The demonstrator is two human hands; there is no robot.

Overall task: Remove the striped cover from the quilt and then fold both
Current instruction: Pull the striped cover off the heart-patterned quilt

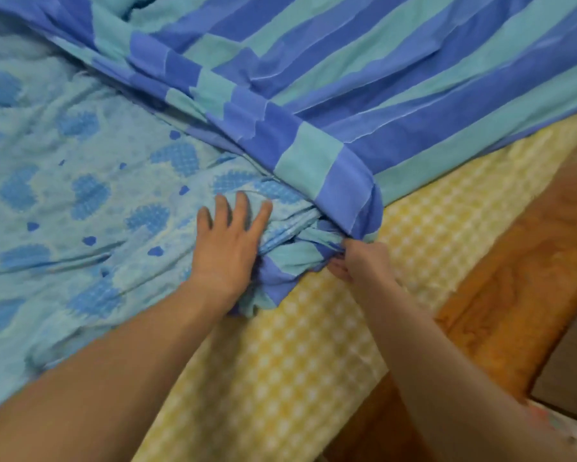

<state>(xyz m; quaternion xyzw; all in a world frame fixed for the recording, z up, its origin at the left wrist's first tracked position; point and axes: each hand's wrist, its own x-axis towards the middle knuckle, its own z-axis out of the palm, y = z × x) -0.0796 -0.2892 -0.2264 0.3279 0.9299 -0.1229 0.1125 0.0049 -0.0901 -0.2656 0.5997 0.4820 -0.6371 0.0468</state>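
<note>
- The fingers of the left hand lie straight and slightly spread, pressing flat on the pale turquoise quilt with blue heart-shaped patches near its corner.
- The fingers of the right hand are curled tight, pinching a bunched corner of the blue-and-turquoise striped cotton cover.
- Both bare forearms reach in from the lower edge, the left over the quilt, the right over the bed's edge.
- Under the fabrics lies a yellow sheet with a white checked dot pattern, covering the bed; it shows along the near right side.
- Beyond the bed's edge, at right, is an orange-brown wooden floor, with a blurred brown flat thing at the far right corner.
- The striped cover is rolled back in a thick, wrinkled fold running diagonally from upper left to the gripped corner, its bulk spread over the upper right of the bed.
- The quilt lies exposed across the left, creased towards the corner, which remains wrapped in twisted striped cloth.
</note>
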